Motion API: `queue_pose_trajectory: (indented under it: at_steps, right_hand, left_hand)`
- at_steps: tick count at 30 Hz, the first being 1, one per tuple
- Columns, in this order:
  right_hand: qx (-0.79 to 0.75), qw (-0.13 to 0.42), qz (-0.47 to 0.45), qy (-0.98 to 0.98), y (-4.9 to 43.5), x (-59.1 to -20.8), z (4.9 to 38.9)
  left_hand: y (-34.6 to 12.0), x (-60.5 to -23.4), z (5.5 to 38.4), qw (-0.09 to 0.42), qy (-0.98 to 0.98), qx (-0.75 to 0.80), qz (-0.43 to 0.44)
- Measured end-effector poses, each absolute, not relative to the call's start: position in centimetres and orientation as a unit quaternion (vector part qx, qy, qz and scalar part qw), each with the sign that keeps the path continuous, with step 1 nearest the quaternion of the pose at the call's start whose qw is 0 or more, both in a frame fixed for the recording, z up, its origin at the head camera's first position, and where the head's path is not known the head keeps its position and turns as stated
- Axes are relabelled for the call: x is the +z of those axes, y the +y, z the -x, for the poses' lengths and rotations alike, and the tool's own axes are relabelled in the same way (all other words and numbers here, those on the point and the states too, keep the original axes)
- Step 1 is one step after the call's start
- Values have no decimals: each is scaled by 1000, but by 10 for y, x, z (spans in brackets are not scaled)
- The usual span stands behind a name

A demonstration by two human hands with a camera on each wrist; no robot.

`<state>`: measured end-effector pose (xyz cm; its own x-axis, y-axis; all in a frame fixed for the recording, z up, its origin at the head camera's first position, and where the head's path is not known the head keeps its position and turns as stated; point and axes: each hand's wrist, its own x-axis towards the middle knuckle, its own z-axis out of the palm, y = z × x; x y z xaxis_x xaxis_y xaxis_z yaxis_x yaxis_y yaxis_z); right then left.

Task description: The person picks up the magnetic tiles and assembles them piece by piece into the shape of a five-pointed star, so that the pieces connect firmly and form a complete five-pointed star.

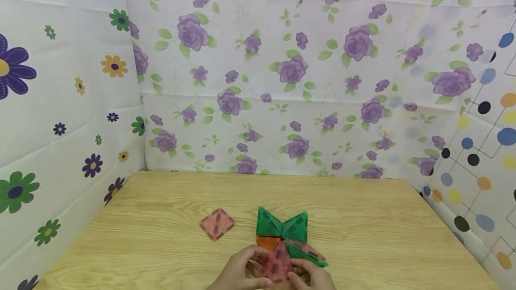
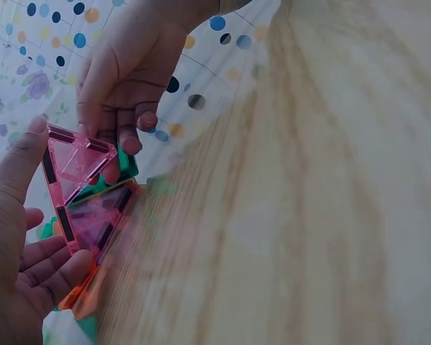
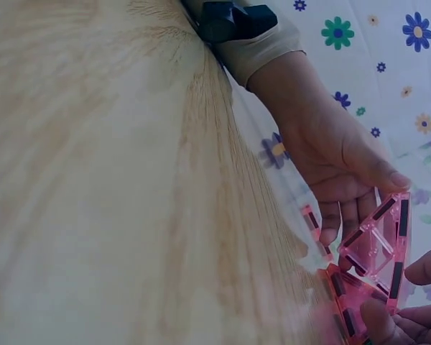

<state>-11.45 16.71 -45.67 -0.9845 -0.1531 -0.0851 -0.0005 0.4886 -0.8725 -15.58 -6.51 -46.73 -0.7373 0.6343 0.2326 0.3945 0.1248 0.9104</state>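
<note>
Both hands hold a pink translucent magnetic tile (image 1: 278, 266), tilted up at the near end of a flat arrangement. My left hand (image 1: 241, 270) grips its left side; in the left wrist view the thumb is at one corner and the fingertips are at the lower edge. On the other side, my right hand (image 1: 309, 275) pinches the tile's edge. Beyond the hands lie two green triangular tiles (image 1: 296, 227) and an orange tile (image 1: 267, 242). Beside the right fingers are a long green tile (image 1: 306, 255) and a pink one (image 1: 308, 249).
A pink diamond shape of tiles (image 1: 217, 224) lies apart on the wooden table (image 1: 161, 236), left of the arrangement. Flower-printed cloth (image 1: 262, 79) hangs at the back, with patterned cloth walls on both sides.
</note>
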Motion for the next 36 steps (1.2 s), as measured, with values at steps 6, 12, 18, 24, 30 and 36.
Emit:
queue_pose_trajectory:
  at_steps: [6,12,18,24,30,36]
  right_hand:
    - [-471,69,50,878,165,-455,115]
    - [-434,45,87,895,166,-455,114]
    - [-430,12,101,897,163,-456,110]
    - [-422,12,110,900,164,-453,109]
    - [-422,26,133,897,170,-449,112]
    - [-423,26,149,893,170,-432,115]
  left_hand:
    - [-62,-469,154,111,746,569,-329]
    - [-60,-472,151,66,764,538,-351]
    - [-60,-474,151,1,785,483,-387]
    - [-60,-476,151,-12,787,477,-392]
    - [-63,-470,150,1,796,475,-376]
    - [-71,-458,152,-21,808,454,-376]
